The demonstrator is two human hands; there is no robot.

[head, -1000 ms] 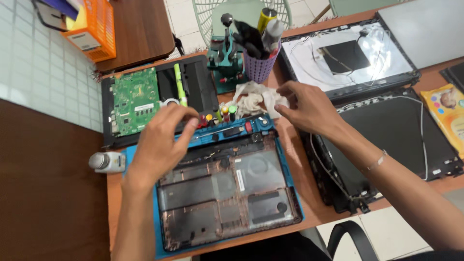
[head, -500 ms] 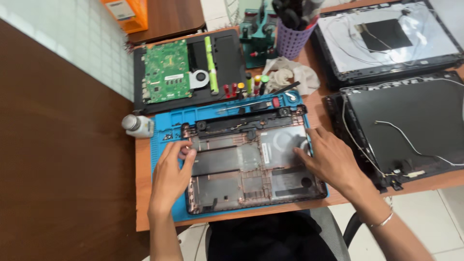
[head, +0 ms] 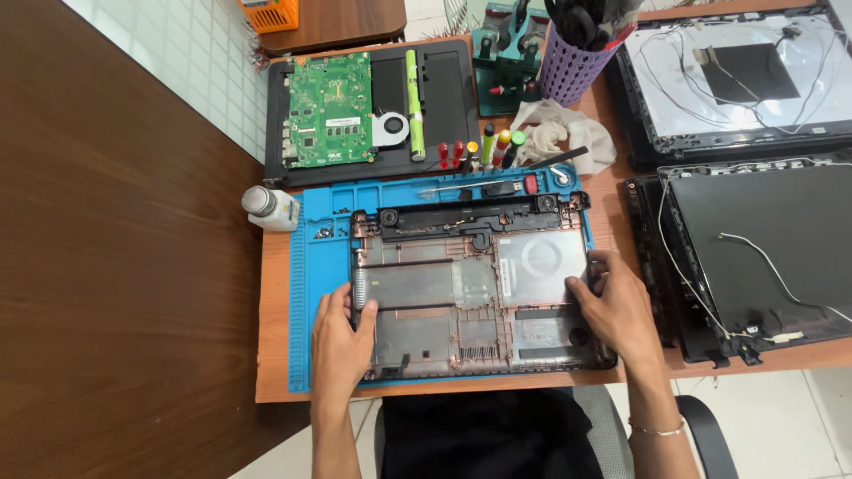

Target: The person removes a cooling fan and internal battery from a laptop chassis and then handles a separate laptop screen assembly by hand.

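A grey laptop bottom case [head: 470, 284], emptied of its parts, lies on a blue work mat [head: 319, 257] on the wooden desk. My left hand [head: 342, 341] grips the case's left edge, thumb over the rim. My right hand [head: 617, 310] holds the right edge, fingers curled onto the inside near the round fan recess. Both hands rest on the case.
Behind the mat lies a black tray with a green motherboard [head: 330, 108] and fan. Several screwdrivers [head: 484, 146], a white cloth [head: 559, 129], a purple tool cup [head: 572, 66] and a white bottle [head: 271, 208] stand nearby. Two laptop lid panels [head: 763, 248] lie at right.
My hands left the tools at the back of the mat and came down onto the two sides of the bottom case. The view has shifted toward me.
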